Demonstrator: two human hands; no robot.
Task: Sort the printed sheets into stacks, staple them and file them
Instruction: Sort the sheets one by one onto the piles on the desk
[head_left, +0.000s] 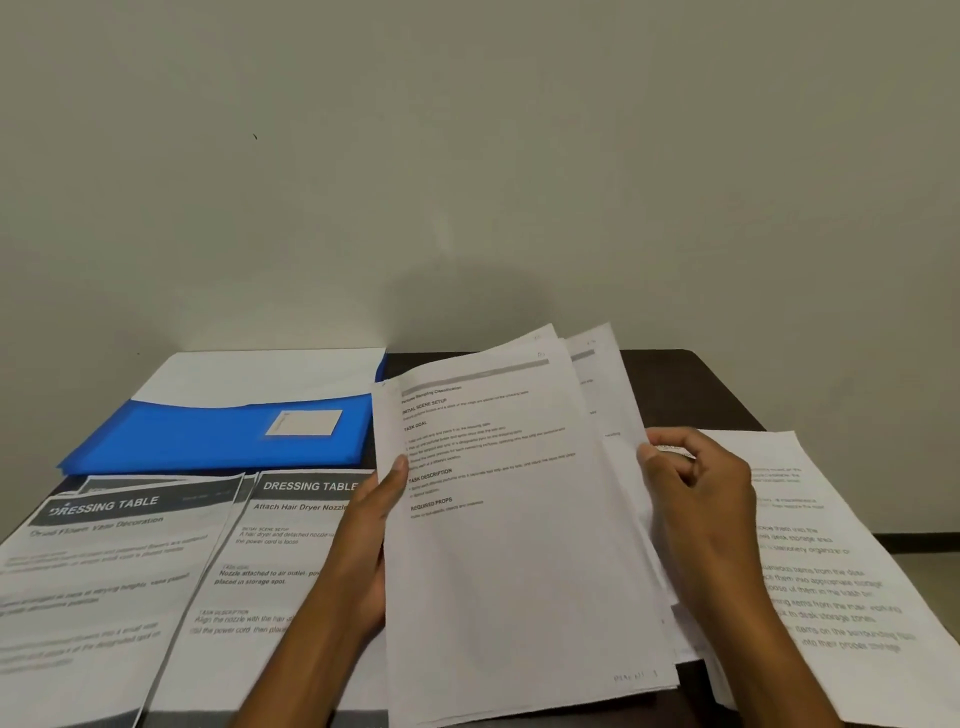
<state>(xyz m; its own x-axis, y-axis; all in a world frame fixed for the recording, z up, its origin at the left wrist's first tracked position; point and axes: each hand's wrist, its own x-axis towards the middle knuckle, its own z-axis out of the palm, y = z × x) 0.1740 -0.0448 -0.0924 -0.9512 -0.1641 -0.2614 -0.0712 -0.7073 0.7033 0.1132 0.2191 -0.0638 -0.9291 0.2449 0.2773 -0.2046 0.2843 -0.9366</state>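
Note:
A bundle of printed sheets is raised off the table in the middle of the view, its pages fanned at the top. My left hand grips its left edge, thumb on the front page. My right hand pinches the right edge of the rear pages. Two "DRESSING TABLE" stacks lie flat at the near left: one at the far left, the other beside it, partly behind my left arm. Another sheet with plain text lies at the right. No stapler is in view.
An open blue folder with a white label and white paper inside lies at the back left. The dark table ends against a plain wall behind, and its right edge drops to the floor.

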